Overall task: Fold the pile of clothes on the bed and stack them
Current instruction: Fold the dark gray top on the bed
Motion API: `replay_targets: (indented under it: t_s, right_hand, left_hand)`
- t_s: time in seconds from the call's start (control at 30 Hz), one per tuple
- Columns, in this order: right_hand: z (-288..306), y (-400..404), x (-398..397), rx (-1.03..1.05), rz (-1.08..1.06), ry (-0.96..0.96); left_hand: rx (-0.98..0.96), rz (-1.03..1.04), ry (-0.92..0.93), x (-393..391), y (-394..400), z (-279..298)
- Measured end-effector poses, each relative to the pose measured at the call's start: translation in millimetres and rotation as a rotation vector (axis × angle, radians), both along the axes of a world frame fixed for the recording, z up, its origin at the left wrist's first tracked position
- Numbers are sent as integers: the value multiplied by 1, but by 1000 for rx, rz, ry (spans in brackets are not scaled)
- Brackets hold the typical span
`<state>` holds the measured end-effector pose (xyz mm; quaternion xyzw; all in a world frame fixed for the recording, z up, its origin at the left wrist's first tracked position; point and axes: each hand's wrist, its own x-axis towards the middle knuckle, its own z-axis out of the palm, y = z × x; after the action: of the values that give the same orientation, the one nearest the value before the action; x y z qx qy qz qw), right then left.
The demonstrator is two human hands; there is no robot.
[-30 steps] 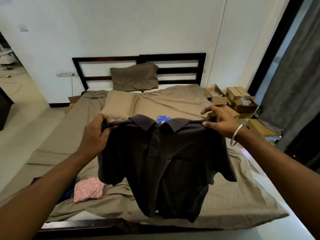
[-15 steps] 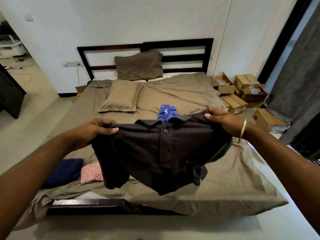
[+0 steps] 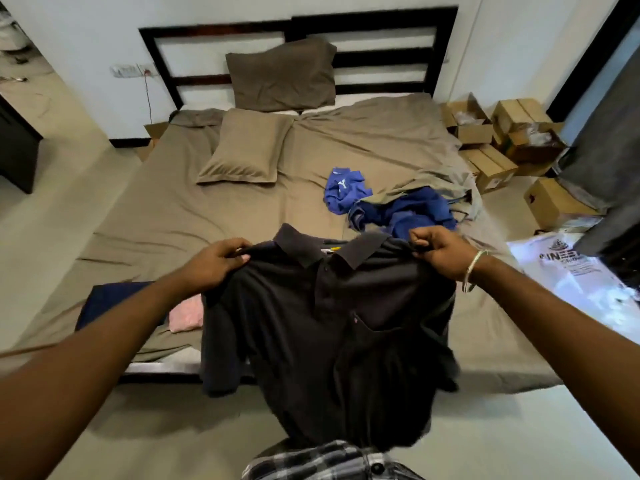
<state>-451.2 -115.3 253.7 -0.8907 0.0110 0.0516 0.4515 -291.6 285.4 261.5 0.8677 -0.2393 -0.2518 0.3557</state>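
Observation:
A dark polo shirt (image 3: 329, 327) hangs in front of me over the foot of the bed (image 3: 173, 216), collar up and front facing me. My left hand (image 3: 214, 261) grips its left shoulder and my right hand (image 3: 440, 249) pinches its right shoulder. Behind the shirt lies a crumpled heap of blue clothes (image 3: 391, 206) on the tan sheet. A folded pink garment (image 3: 185, 317) and a dark navy one (image 3: 110, 301) lie near the bed's left foot corner, partly hidden by my left arm.
Two pillows (image 3: 246, 147) lie at the head of the bed below the dark headboard (image 3: 381, 39). Cardboard boxes (image 3: 502, 140) crowd the floor to the right, with a white printed bag (image 3: 568, 271) near them. Bare floor runs along the left side.
The view has tilted down and I have lowered the shirt. It now hangs straighter by its shoulders, after bunching up half a second ago. The blue heap behind it has come into sight.

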Motion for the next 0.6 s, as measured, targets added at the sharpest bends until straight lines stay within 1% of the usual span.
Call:
replay_targets:
  t_s: [0.13,0.2,0.37,0.43,0.5,0.57,0.6]
  right_hand:
    - [-50,2,20,43,-43,45]
    - [-74,4,43,50,-72,66]
    - [-133,6,102,24,-140,140]
    - [-162,-3,127,-25,-163,113]
    - [-181,-12,160,-94,-176,53]
    - [-203,-27,203,-135,-195,-48]
    - [-205,-35,221,-163,-209,-106]
  left_hand:
    - [-100,29,120,13,-1,-43]
    - [-117,47,165,39,-5,-71]
    - [-145,107,174,114,-15,-159]
    - [-152,119,136,140,-23,-185]
    - [-147,141,50,169,-37,-208]
    - [-184,182,-24,205,-58,-233]
    - [-228,207,-60,217,-68,-238]
